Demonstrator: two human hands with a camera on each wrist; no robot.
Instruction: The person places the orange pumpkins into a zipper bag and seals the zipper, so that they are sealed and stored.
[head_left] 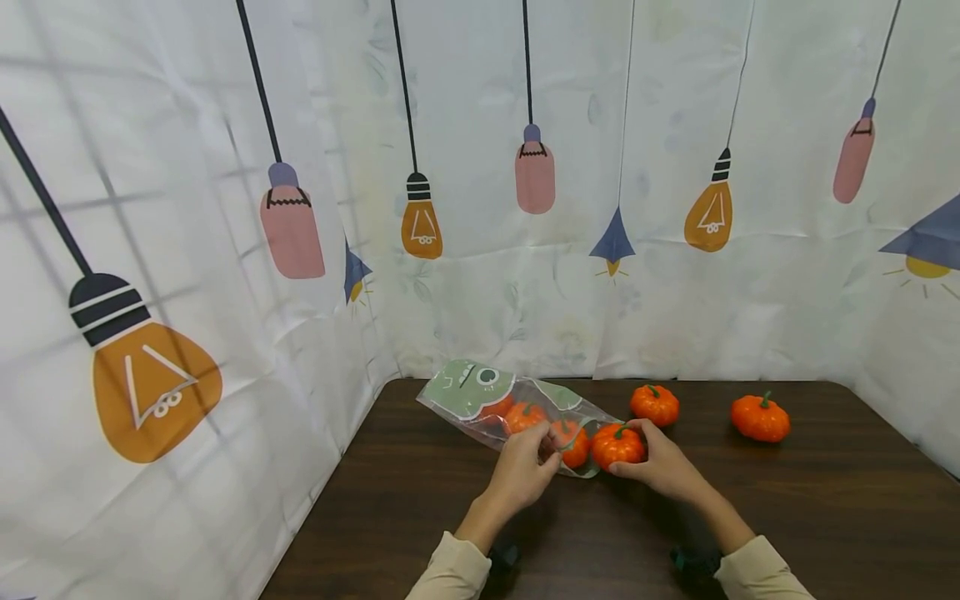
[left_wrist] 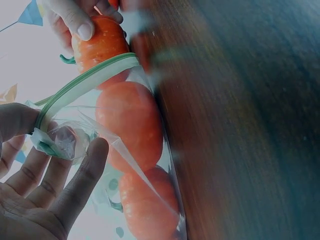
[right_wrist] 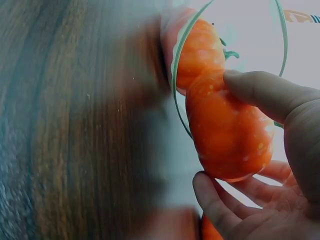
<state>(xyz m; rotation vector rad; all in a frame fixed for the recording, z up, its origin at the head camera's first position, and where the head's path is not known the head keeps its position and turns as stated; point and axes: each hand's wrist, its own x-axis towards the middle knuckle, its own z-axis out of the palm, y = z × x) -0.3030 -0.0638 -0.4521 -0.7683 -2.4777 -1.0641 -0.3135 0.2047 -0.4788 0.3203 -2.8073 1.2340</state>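
Observation:
My left hand [head_left: 522,468] pinches the rim of a clear zip bag [head_left: 459,392] with a green cartoon face printed on it. Several small orange toy pumpkins [head_left: 525,417] lie inside the bag, one behind another. In the left wrist view the green zip strip [left_wrist: 90,80] arches open away from my thumb. My right hand [head_left: 667,468] grips another pumpkin [head_left: 617,447] right at the bag's mouth, thumb on one side and fingers on the other. The right wrist view shows this held pumpkin [right_wrist: 230,130] partly within the ring of the opening, against a pumpkin inside [right_wrist: 200,55].
Two more pumpkins sit on the dark wood table [head_left: 750,508]: one [head_left: 655,405] just beyond my right hand, the other [head_left: 761,418] farther right. A white curtain [head_left: 480,308] with printed lamps surrounds the back and sides. Small dark objects [head_left: 693,560] lie near my wrists.

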